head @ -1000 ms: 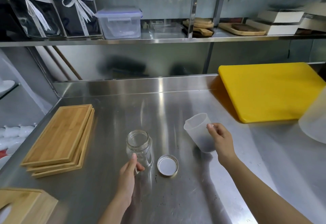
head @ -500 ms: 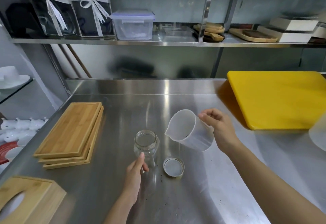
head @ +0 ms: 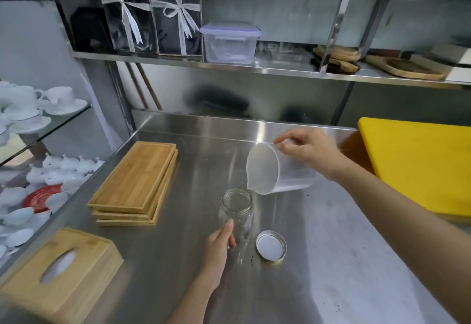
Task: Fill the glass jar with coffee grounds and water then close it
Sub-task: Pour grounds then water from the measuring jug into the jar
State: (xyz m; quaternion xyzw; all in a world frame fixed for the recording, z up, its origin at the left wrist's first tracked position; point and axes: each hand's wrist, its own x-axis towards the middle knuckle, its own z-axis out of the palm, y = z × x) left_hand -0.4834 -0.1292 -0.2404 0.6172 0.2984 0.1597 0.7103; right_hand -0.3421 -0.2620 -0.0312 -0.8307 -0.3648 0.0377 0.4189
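A clear glass jar [head: 237,211] stands upright and uncapped on the steel counter [head: 331,260]. My left hand [head: 219,249] grips its lower side. My right hand [head: 307,153] holds a translucent plastic measuring cup [head: 275,170], tipped steeply so its spout hangs just above and right of the jar's mouth. I cannot tell what the cup holds. The jar's round metal lid [head: 270,246] lies upside down on the counter to the right of the jar.
A stack of bamboo trays [head: 135,183] lies to the left, with a wooden tissue box [head: 58,270] nearer me. A yellow cutting board [head: 420,163] leans at the right. White cups fill glass shelves [head: 38,130] on the left. A steel shelf [head: 229,65] overhangs the counter's back.
My right hand lifted the measuring cup off the counter, carried it left toward the jar and tilted it further, spout down. My left hand has stayed on the jar.
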